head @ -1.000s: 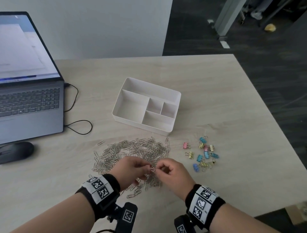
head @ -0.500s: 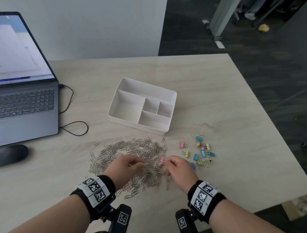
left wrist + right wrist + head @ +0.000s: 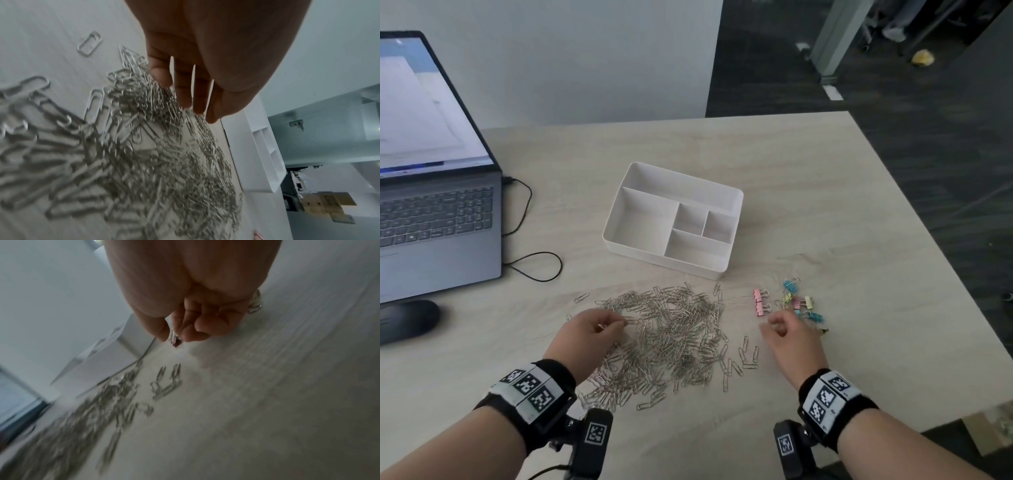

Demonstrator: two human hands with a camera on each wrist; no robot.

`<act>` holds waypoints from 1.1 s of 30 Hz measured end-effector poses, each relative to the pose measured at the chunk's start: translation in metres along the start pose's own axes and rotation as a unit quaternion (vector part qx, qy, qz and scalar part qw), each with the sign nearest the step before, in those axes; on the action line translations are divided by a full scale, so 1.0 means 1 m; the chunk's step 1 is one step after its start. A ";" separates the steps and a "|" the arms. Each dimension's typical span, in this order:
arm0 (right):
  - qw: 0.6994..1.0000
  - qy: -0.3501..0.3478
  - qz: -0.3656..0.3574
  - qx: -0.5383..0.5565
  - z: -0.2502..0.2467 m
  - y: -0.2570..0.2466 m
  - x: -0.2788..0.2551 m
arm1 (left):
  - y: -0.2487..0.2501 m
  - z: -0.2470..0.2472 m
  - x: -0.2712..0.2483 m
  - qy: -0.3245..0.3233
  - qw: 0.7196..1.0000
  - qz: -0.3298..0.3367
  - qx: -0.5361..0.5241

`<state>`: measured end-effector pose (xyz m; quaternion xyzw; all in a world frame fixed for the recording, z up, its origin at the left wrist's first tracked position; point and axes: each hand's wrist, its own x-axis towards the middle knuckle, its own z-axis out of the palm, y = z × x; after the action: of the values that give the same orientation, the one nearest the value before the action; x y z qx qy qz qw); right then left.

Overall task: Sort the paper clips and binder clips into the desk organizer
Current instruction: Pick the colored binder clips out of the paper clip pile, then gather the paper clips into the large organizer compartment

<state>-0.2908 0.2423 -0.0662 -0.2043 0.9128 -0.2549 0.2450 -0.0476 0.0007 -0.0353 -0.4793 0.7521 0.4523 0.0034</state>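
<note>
A wide heap of silver paper clips (image 3: 671,329) (image 3: 154,162) lies on the table in front of the white desk organizer (image 3: 640,255), whose compartments show nothing inside. My left hand (image 3: 616,325) (image 3: 185,97) rests on the heap's left part, its fingers nearly straight and the tips touching clips. Coloured binder clips (image 3: 799,303) lie to the right of the heap. My right hand (image 3: 774,327) (image 3: 174,335) is curled at their near left edge. Its thumb and forefinger pinch a pink binder clip (image 3: 759,309) (image 3: 176,342), which lies beside another pink one.
An open laptop (image 3: 431,219), a black mouse (image 3: 404,320) and a looped cable (image 3: 534,263) fill the left side. A few stray paper clips (image 3: 746,353) lie between the hands. The table's right edge runs just beyond the binder clips.
Both hands were together over the heap's middle. The right hand then carried a pink binder clip right to the coloured group, and the left hand slid left on the heap.
</note>
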 end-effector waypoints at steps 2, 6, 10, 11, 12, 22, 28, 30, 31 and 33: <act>0.998 -0.041 -0.017 -0.042 0.006 0.002 -0.009 | -0.007 -0.005 0.005 0.034 0.998 0.024 0.047; 0.993 -0.067 -0.040 -0.091 0.020 -0.002 -0.020 | -0.021 -0.011 0.009 0.080 0.988 -0.025 0.133; 0.992 -0.088 -0.073 -0.058 0.036 -0.018 -0.022 | -0.024 -0.011 0.004 0.011 0.976 -0.070 0.205; 0.990 -0.100 -0.084 -0.046 0.040 -0.023 -0.022 | -0.024 -0.009 0.001 -0.002 0.972 -0.059 0.227; 0.988 -0.117 -0.093 -0.031 0.044 -0.028 -0.022 | -0.023 -0.006 -0.003 -0.016 0.967 -0.044 0.251; 0.972 -0.135 -0.177 -0.076 0.043 -0.058 -0.003 | -0.025 -0.006 -0.007 -0.042 0.957 0.030 0.287; 0.928 -0.211 -0.199 -0.234 0.048 -0.076 0.001 | -0.025 -0.005 -0.006 -0.122 0.912 0.042 0.390; 0.918 -0.213 -0.215 -0.258 0.055 -0.079 -0.001 | -0.024 0.002 -0.003 -0.138 0.901 0.066 0.406; 0.918 -0.212 -0.217 -0.256 0.058 -0.080 -0.003 | -0.023 0.005 -0.001 -0.139 0.903 0.074 0.401; 0.924 -0.210 -0.219 -0.234 0.065 -0.083 -0.006 | -0.019 0.007 0.002 -0.132 0.917 0.087 0.367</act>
<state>-0.2293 0.1563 -0.0664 -0.4997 0.8067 -0.0323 0.3138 -0.0380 0.0017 -0.0532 -0.3130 0.8968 0.2016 0.2389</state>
